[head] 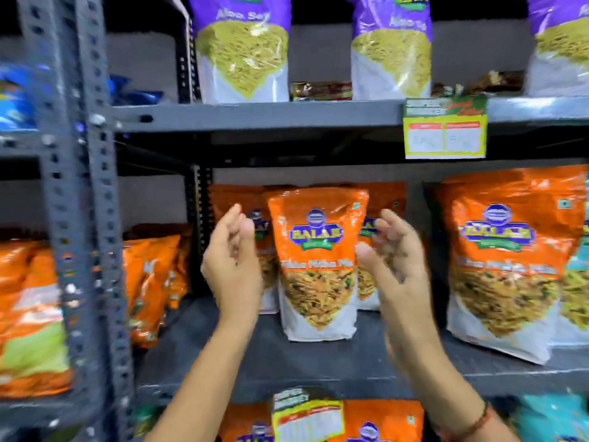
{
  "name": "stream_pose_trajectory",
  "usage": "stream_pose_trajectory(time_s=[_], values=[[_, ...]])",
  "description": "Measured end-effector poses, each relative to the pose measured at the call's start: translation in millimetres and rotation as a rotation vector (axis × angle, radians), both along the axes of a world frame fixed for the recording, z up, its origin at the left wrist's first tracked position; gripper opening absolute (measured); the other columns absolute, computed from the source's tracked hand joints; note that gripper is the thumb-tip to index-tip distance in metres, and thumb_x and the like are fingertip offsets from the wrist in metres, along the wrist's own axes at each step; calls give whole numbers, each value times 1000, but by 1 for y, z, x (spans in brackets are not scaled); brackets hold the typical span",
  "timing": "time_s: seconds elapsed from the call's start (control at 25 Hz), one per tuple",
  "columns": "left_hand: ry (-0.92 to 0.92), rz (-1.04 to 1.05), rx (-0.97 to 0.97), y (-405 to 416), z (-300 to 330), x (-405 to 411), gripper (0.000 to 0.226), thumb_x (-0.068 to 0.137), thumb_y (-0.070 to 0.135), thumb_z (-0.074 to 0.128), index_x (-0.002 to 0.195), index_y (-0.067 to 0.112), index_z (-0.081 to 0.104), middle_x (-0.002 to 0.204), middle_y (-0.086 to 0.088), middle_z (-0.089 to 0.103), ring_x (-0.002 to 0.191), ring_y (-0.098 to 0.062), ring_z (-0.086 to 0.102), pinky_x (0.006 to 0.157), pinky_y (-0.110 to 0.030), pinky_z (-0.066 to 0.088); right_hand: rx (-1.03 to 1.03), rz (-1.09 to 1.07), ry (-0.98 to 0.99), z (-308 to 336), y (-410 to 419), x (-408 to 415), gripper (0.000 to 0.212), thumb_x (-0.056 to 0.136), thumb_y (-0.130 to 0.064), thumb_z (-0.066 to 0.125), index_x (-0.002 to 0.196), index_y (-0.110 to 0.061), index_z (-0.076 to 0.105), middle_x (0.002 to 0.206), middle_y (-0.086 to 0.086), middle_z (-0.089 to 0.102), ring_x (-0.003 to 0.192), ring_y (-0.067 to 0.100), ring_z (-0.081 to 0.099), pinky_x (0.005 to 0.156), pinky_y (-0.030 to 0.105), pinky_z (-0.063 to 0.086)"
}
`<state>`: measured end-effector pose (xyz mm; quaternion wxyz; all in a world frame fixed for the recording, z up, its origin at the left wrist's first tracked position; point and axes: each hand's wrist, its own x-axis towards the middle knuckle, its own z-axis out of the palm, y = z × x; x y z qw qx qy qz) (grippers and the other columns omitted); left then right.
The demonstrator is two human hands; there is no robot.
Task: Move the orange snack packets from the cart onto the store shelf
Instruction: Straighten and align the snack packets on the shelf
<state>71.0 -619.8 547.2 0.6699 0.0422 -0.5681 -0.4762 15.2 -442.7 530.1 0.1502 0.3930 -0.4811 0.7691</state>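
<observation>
An orange snack packet (318,266) stands upright on the grey store shelf (318,365), in the middle of the view. My left hand (232,266) is just left of it, fingers apart, holding nothing. My right hand (395,263) is just right of it, also with spread fingers and nothing in it. Neither hand clearly touches the packet. More orange packets stand behind it (382,199) and a large one stands to the right (510,260). The cart is out of view.
Purple packets (242,49) line the shelf above, with a yellow price tag (445,132) on its edge. A grey perforated upright (83,202) stands at the left, with orange packets (28,314) beyond it. Another shelf of orange packets (382,422) lies below.
</observation>
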Motion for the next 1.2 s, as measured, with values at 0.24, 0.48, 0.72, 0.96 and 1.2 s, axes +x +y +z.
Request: stream_pose_trajectory(time_s=[0.24, 0.48, 0.72, 0.96, 1.2], values=[[-266, -102, 459, -125, -47, -28, 40, 96, 6, 50, 135, 4, 48, 139, -20, 53, 130, -31, 51, 110, -36, 37, 452, 394, -320, -34, -148, 33, 82, 80, -33, 73, 149, -32, 28, 151, -18, 37, 128, -3, 44, 89, 4, 41], [-630, -58, 540, -158, -77, -47, 39, 98, 27, 45, 135, 17, 52, 144, -10, 52, 131, -33, 47, 111, -42, 37, 414, 87, -680, -50, -204, 14, 34, 87, -9, 63, 119, -9, 52, 124, 22, 56, 105, 29, 54, 78, 35, 45], [-754, -334, 568, -177, -93, -83, 65, 86, 62, 36, 132, 21, 56, 143, -8, 53, 128, -30, 52, 111, -44, 39, 471, 97, -745, -53, -215, -9, 36, 90, -16, 58, 125, -16, 48, 118, 6, 57, 105, 24, 54, 84, 35, 48], [-765, -351, 561, -212, -130, -129, 89, 56, 80, 33, 125, 30, 60, 136, -1, 61, 122, -25, 58, 109, -46, 43, 493, 85, -739, -59, -216, -13, 34, 86, -15, 61, 116, -19, 49, 124, 6, 56, 115, 25, 50, 94, 34, 41], [-773, -397, 500, -206, -124, -119, 84, 62, 77, 30, 130, 34, 54, 142, -1, 56, 127, -25, 54, 111, -48, 39, 445, 86, -742, -59, -211, -12, 37, 83, -17, 65, 115, -21, 48, 119, 5, 57, 106, 24, 52, 70, 28, 41]])
